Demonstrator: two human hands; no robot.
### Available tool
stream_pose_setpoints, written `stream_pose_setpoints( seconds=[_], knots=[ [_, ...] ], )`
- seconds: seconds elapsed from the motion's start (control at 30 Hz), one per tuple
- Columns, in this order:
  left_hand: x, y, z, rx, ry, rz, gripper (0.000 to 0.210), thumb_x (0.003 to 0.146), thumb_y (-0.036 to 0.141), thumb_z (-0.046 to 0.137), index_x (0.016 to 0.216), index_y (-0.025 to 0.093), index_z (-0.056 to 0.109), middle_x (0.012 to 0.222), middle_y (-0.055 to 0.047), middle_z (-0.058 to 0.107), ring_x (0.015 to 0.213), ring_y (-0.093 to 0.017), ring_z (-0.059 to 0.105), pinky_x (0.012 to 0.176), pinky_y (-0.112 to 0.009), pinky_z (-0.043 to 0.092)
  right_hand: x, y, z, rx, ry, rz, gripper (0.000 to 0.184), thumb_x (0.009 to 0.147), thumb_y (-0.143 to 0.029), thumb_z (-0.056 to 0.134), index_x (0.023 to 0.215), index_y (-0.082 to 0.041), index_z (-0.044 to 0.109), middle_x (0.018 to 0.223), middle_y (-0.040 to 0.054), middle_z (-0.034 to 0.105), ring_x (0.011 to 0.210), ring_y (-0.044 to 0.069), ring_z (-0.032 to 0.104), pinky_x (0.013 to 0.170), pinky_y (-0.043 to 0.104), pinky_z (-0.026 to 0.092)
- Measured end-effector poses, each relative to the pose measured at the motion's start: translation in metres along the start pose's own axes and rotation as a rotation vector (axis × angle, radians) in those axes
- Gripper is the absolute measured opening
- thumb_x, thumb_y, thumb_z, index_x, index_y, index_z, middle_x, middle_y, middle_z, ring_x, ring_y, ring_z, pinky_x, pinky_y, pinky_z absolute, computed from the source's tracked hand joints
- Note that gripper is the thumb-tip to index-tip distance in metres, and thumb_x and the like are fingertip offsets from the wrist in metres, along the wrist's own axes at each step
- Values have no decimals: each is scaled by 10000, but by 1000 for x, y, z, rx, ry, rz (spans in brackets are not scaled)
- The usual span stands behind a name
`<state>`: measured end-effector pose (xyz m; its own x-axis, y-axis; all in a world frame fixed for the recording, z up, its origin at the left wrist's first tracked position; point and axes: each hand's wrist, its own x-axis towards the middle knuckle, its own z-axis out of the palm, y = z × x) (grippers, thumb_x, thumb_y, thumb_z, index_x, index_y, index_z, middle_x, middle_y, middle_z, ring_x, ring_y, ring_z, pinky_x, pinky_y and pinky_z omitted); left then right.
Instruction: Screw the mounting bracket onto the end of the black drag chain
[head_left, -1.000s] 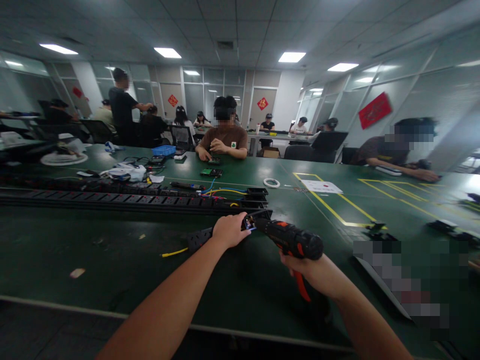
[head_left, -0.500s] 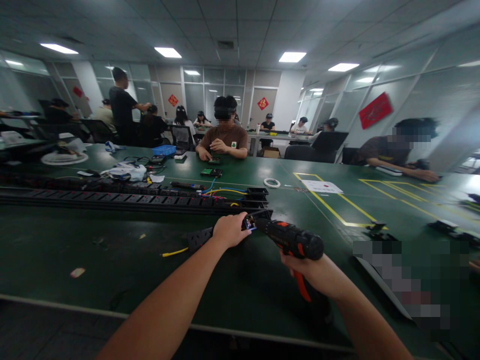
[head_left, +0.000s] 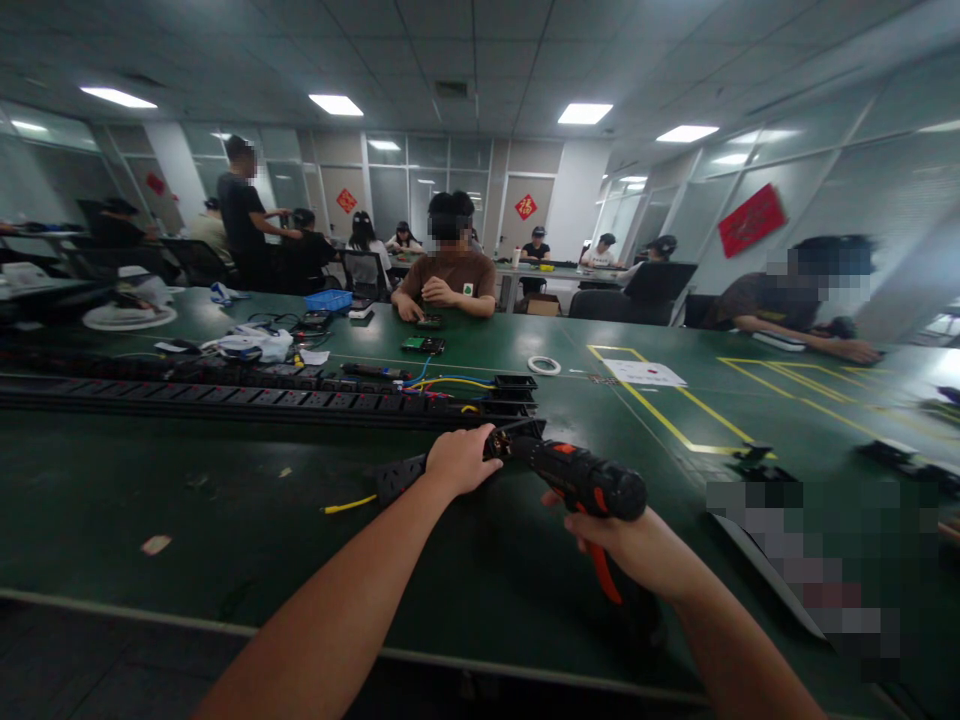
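Drill (head_left: pixel 589 480), round-barrelled, filled the right hand's (head_left: pixel 611 530) curled fingers, nose beside the left hand's (head_left: pixel 459 463) fingers clasping a blocky strip (head_left: pixel 395 480).

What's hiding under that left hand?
A black socket strip sticks out on one side of the left hand, and an end with shiny bits shows on the other, near the drill. The part beneath the hand is covered.

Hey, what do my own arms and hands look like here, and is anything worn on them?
Your left hand and right hand are ungloved, and no watch or bracelet shows. Both forearms are bare, with no sleeve in view.
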<state>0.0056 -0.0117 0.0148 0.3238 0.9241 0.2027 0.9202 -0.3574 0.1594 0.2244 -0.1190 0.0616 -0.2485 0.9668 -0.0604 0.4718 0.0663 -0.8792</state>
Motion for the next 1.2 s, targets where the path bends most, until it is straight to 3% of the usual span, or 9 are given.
stream_pose_setpoints(
  seconds=[0.23,0.9,1.2],
  knots=[
    [0,0,-1,-13,-4,9,611,832,560,542,1372,302,419,1167,-70,661,1047,-271,619,855,-374,460,1,3,-1,6,-30,-43,118,761,-252,593,851,-178,614,769,10,619,637,158,583,629,286,485],
    [-1,2,-4,-11,-36,-22,630,832,550,550,1393,304,403,1215,-75,640,1080,-266,605,882,-364,446,1,2,-2,-28,-46,-56,85,778,-267,592,786,-182,592,634,-14,559,598,153,533,576,273,439],
    [0,0,0,-11,9,-1,619,822,555,550,1372,296,431,1170,-72,660,1032,-279,620,847,-380,460,1,2,-2,-36,-42,-51,77,782,-260,591,796,-185,581,635,-22,557,600,151,529,592,282,437]
  ],
)
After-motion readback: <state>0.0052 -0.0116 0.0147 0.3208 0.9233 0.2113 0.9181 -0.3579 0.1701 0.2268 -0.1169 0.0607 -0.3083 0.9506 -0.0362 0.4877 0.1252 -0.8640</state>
